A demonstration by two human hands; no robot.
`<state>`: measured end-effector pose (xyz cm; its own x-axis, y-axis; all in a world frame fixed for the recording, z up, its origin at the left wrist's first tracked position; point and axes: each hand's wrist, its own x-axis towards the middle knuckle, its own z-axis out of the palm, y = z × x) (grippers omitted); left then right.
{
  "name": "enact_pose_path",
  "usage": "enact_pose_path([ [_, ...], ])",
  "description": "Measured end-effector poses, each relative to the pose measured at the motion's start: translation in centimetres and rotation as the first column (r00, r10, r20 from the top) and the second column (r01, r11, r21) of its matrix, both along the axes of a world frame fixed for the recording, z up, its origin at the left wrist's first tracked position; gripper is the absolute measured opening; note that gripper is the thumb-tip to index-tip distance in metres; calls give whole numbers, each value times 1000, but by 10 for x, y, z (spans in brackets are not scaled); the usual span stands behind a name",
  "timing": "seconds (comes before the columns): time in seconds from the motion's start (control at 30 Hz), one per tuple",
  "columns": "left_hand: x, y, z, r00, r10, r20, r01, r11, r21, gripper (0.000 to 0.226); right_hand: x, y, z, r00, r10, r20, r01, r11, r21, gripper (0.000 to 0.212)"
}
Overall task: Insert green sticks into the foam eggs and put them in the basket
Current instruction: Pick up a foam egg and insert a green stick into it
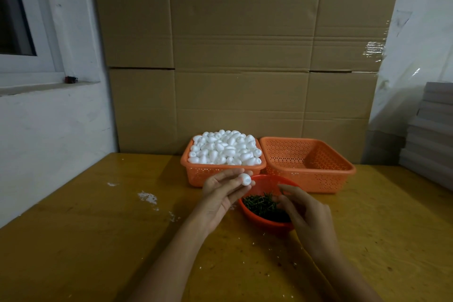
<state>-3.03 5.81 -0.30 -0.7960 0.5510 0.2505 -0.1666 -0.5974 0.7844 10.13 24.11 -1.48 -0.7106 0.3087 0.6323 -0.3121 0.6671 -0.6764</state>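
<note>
My left hand holds one white foam egg at its fingertips, just in front of the left orange basket, which is heaped with white foam eggs. My right hand hovers over the small red bowl of green sticks, and a thin green stick seems to be pinched at its fingertips. The right orange basket holds no eggs that I can see.
The baskets and bowl stand on a yellow wooden table with white foam crumbs scattered left of the hands. Flattened cardboard leans behind the baskets. Grey stacked sheets stand at the right edge.
</note>
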Motion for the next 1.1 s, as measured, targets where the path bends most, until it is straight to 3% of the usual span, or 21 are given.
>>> enact_pose_path([
  [0.1, 1, 0, 1, 1000, -10, 5, 10, 1000, 0, 26, -1, 0, 1, 1000, -4, -10, 4, 999, 51, 26],
  [0.3, 1, 1, 1, 999, -32, -19, 32, 999, 7, 33, -3, 2, 3, 995, 4, -100, -7, 999, -37, 12],
  [0.47, 1, 1, 0, 998, -54, -30, 54, 999, 2, 39, -1, 1, 4, 980, 148, -130, -175, 959, -225, 8],
  [0.57, 1, 3, 0, 996, -78, -53, 79, 997, 5, 49, -2, -2, 3, 968, 217, -124, -241, 940, -242, 11],
  [0.8, 5, 5, 0, 991, -52, -126, 44, 997, -69, 38, -1, -9, 0, 940, 319, -117, -339, 906, -254, 8],
  [1.1, 10, 5, 2, 981, -32, -191, 2, 988, -153, 28, 1, -5, 1, 981, 133, -138, -154, 976, -152, 16],
])
